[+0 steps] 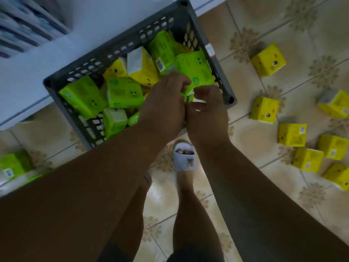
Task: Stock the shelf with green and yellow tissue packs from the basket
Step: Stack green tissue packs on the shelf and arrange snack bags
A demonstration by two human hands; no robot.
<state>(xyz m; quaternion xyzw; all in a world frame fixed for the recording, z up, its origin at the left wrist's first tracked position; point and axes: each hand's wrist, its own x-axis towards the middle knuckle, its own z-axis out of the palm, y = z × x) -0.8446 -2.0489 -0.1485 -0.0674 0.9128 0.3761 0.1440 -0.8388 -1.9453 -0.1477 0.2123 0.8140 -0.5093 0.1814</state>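
**Fingers closing on a green pack over the basket**

Fingers (181, 82) of the left hand (162, 106) and right hand (205, 110) are curling round a green tissue pack (196, 72) at the basket (62, 80) rim. Probably light, soft, film-slick; gripping its short ends looks best. Palms are hiding the contact. Yellow packs (268, 60) are lying across the floor (245, 23). Shelf (22, 25) is blurring out.

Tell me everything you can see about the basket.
The basket is dark grey, plastic-looking and rectangular, with slotted and lattice walls and hollow corner posts. It sits upright on the tiled floor against a white ledge, skewed in the view, holding jumbled green and yellow packs. A small label shows on its right rim. Both hands hover over its near right corner.
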